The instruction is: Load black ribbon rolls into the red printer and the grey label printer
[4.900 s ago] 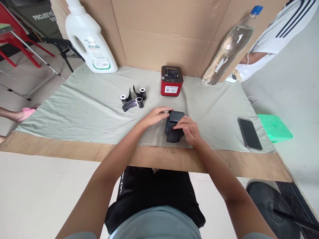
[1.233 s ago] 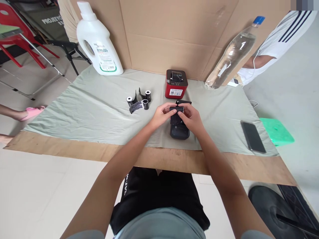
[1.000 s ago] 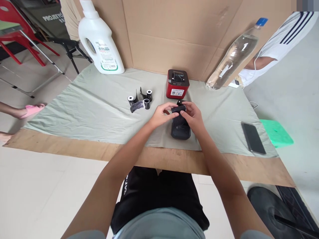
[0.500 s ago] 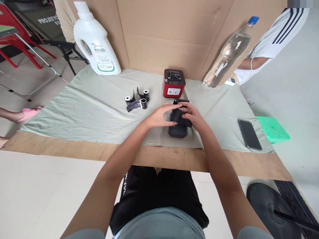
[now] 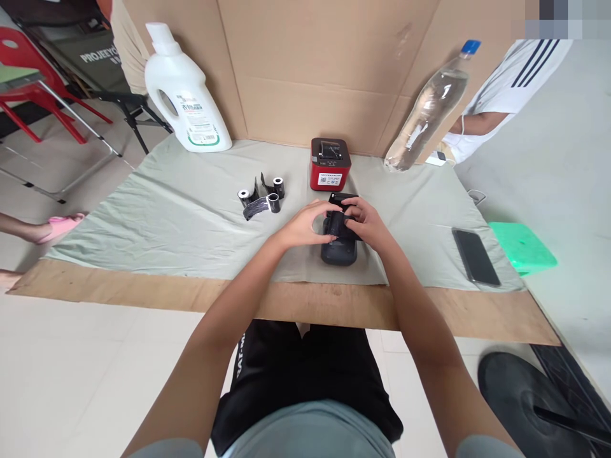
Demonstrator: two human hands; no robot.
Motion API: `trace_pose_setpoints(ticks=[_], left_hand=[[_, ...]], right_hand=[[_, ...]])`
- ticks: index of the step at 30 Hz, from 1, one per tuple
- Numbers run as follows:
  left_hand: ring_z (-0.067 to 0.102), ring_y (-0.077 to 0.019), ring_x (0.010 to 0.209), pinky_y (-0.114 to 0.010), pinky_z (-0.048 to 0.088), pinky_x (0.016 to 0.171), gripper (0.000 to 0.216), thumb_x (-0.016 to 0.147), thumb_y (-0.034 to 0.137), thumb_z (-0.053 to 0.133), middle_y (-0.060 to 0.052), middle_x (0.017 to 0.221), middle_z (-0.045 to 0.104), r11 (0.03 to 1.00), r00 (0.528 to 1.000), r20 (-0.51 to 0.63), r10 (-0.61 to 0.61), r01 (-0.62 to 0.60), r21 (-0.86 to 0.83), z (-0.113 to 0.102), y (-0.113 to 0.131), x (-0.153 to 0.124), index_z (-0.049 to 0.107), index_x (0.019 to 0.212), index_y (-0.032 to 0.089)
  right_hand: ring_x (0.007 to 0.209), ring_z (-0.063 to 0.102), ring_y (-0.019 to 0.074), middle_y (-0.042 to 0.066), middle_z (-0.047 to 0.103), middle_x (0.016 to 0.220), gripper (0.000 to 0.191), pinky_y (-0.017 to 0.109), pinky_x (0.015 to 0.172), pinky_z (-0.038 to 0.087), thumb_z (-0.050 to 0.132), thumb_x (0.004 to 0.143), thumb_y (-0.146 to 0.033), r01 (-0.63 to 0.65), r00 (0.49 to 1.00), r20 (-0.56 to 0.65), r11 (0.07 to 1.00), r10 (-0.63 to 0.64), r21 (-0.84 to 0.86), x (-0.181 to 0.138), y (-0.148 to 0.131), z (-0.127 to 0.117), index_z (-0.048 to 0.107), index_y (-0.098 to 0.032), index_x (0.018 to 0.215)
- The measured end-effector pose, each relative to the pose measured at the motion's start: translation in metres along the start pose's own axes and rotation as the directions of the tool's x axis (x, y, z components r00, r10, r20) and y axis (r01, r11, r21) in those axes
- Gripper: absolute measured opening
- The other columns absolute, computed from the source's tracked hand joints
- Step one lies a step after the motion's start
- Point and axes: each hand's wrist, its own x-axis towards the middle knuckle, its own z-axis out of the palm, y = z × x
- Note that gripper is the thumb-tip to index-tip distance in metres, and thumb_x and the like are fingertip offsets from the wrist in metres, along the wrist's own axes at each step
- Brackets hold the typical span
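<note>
A black roll (image 5: 337,224), its outer wrap dark like the other rolls nearby, sits between my hands over a black handheld device (image 5: 338,253) with a raised flap at its far end. My left hand (image 5: 309,224) pinches the roll from the left, thumb near and fingers far. From the right, my right hand (image 5: 366,222) closes its fingers on the roll's edge and loose strip. Whether the roll rests in the device is hidden by my fingers. Just behind stands a red and black box-shaped printer (image 5: 329,166).
Several partly unwound black rolls (image 5: 262,197) lie to the left. A white detergent bottle (image 5: 186,95) and a clear water bottle (image 5: 427,111) stand against a cardboard panel (image 5: 315,76). A phone (image 5: 475,256) lies at right, near a green stool (image 5: 522,248). Another person's arm (image 5: 482,123) shows behind.
The view has shifted slightly. Both hands stay at the roll; the black strip that stuck out under my right hand now shows less.
</note>
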Motion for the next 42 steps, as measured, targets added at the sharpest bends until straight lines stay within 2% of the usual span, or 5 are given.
trace_pose_setpoints(ticks=[17,25,31,35,42], left_hand=[[0.065,-0.0265,0.105,-0.041,0.056,0.096,0.060,0.074,0.014,0.078,-0.008,0.115,0.062,0.991,1.000,0.000,0.027,-0.027,0.132,0.003,-0.008,0.000,0.060,0.131,0.022],[0.059,-0.0338,0.126,-0.050,0.051,0.109,0.053,0.080,0.005,0.062,-0.016,0.127,0.062,0.950,0.993,-0.106,0.048,-0.012,0.313,0.004,-0.010,0.005,0.058,0.131,0.016],[0.045,-0.0344,0.148,-0.049,0.045,0.121,0.077,0.090,0.025,0.065,-0.021,0.158,0.044,0.882,0.946,-0.266,-0.187,0.281,0.378,0.005,-0.015,-0.029,0.031,0.159,0.015],[0.051,-0.0379,0.143,-0.054,0.044,0.120,0.065,0.098,0.037,0.058,-0.023,0.155,0.051,0.734,0.903,-0.179,-0.391,0.423,0.532,0.019,-0.016,-0.051,0.042,0.154,0.008],[0.025,-0.0314,0.165,-0.052,0.017,0.137,0.068,0.108,0.043,0.037,-0.021,0.172,0.033,0.636,0.840,-0.040,-0.540,0.439,0.634,0.034,-0.011,-0.049,0.034,0.162,0.001]], right_hand=[[0.072,0.057,0.0189,-0.003,0.059,0.078,0.035,0.035,0.073,0.047,0.064,0.078,-0.030,0.111,0.966,-0.186,0.936,-0.181,-0.333,-0.006,-0.007,0.026,0.054,-0.025,0.111],[0.107,0.065,0.0366,0.017,0.067,0.116,0.038,0.054,0.097,0.051,0.065,0.082,-0.020,0.015,0.928,-0.273,0.757,-0.254,-0.653,0.006,-0.021,0.070,0.058,-0.019,0.120],[0.123,0.061,0.0387,0.022,0.065,0.131,0.043,0.055,0.109,0.048,0.059,0.086,-0.016,-0.002,0.931,-0.248,0.675,-0.268,-0.738,0.048,-0.029,0.081,0.058,-0.012,0.129],[0.123,0.061,0.0359,0.021,0.067,0.130,0.044,0.052,0.111,0.048,0.057,0.085,-0.011,0.024,0.953,-0.180,0.654,-0.243,-0.756,0.091,-0.022,0.098,0.059,-0.011,0.130],[0.122,0.064,0.0359,0.022,0.066,0.134,0.050,0.048,0.106,0.053,0.059,0.085,-0.007,-0.057,0.995,-0.093,0.596,-0.030,-0.801,0.134,0.003,0.126,0.057,-0.011,0.136]])
